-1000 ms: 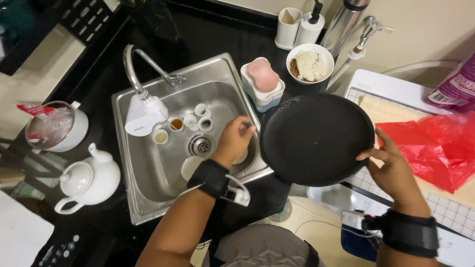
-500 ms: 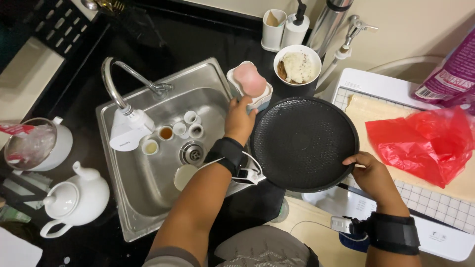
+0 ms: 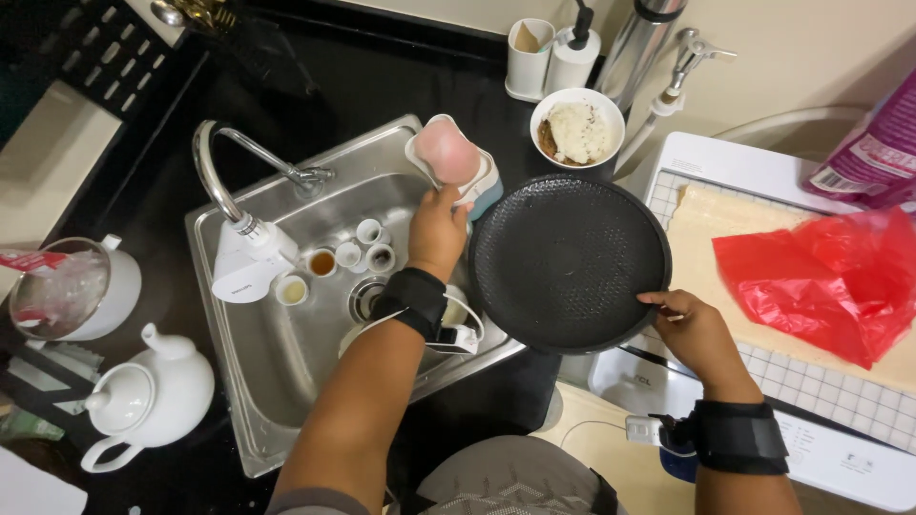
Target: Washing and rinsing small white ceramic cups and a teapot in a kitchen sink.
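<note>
My left hand reaches over the steel sink and grips a pink sponge, lifted just above its white holder at the sink's right rim. My right hand holds the lower right edge of a round black textured pan, which is tilted flat between the sink and the counter. Both wrists wear black bands.
Several small cups lie around the sink drain under a curved faucet. A white bowl of food stands behind the pan. A red plastic bag lies on a board at right. A white teapot stands at left.
My left hand has risen from the sink basin to the holder and taken hold of the pink sponge. The pan has stayed in my right hand, shifted slightly right.
</note>
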